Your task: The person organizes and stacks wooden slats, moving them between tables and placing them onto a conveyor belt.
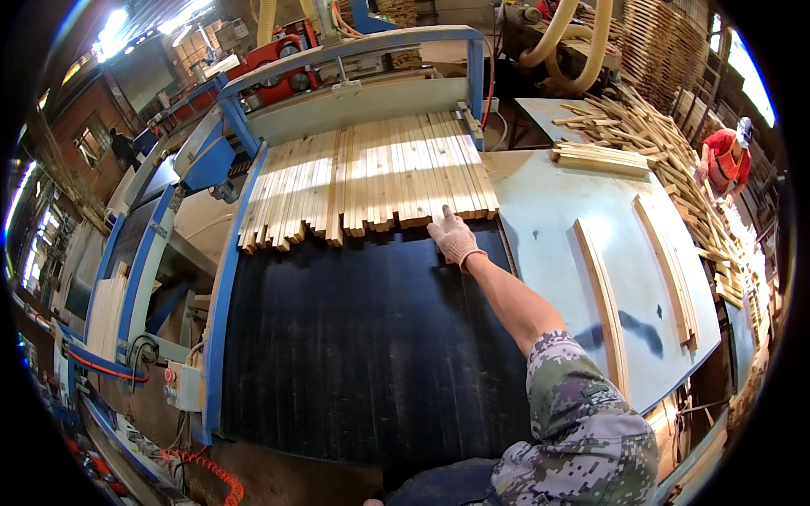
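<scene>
On the black conveyor belt (pixel 354 337), a row of pale wooden slats (pixel 371 177) is laid side by side across the far end, long axes running away from the person, near ends ragged along the belt. The gloved right hand (pixel 453 237) is stretched out flat, fingers together, resting on the near ends of the slats towards the belt's right edge. The left hand is not seen. Two loose slats (pixel 603 304) are lying on the grey side table (pixel 548 228) further right
</scene>
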Tool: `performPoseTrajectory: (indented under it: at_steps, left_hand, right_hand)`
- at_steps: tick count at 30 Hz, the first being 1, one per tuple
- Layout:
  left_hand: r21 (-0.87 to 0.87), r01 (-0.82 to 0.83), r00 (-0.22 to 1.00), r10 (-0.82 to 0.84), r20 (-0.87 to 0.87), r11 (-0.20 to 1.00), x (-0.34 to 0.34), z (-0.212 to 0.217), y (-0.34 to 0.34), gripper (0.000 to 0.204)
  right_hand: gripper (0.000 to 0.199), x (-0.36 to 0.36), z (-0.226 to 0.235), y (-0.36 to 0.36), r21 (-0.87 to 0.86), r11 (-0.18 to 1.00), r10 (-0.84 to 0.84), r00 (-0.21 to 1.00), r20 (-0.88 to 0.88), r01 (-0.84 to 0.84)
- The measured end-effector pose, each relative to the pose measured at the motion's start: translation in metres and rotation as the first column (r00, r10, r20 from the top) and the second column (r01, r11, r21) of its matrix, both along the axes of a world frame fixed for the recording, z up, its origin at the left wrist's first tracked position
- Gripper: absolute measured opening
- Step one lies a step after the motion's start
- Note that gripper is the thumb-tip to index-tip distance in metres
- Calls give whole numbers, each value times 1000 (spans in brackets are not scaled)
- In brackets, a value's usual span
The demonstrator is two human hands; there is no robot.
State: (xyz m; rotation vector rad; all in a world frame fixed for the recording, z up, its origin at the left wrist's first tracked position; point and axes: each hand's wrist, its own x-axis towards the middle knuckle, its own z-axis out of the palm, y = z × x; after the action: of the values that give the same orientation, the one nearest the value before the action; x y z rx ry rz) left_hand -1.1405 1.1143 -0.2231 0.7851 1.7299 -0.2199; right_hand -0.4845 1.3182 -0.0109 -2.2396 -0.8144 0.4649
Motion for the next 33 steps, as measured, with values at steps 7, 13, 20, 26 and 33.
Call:
performPoseTrajectory:
  at_steps: [7,13,20,26,33]
  left_hand:
    - [23,169,985,-169,32,985,9,-7,14,55]
    - [31,400,914,-402,51,916,8,-25,27,55]
    - [160,733,660,-748,69,661,-33,-48,50,56]
    - [403,674,232,-695,680,619,55,112,8,50]
    - [293,726,167,-572,803,623,139,216,-55,59]
  right_hand:
    - [79,-60,12,-96,130,960,240,968,77,-249]
    - [72,-128,21,-259,38,988,136,966,219,-147]
    - [74,-156,9,-452,23,924,-285,648,706,382]
    - [73,-158,4,-523,-346,692,-330,704,629,633]
    - [57,-124,3,-540,-346,718,-370,752,546,604]
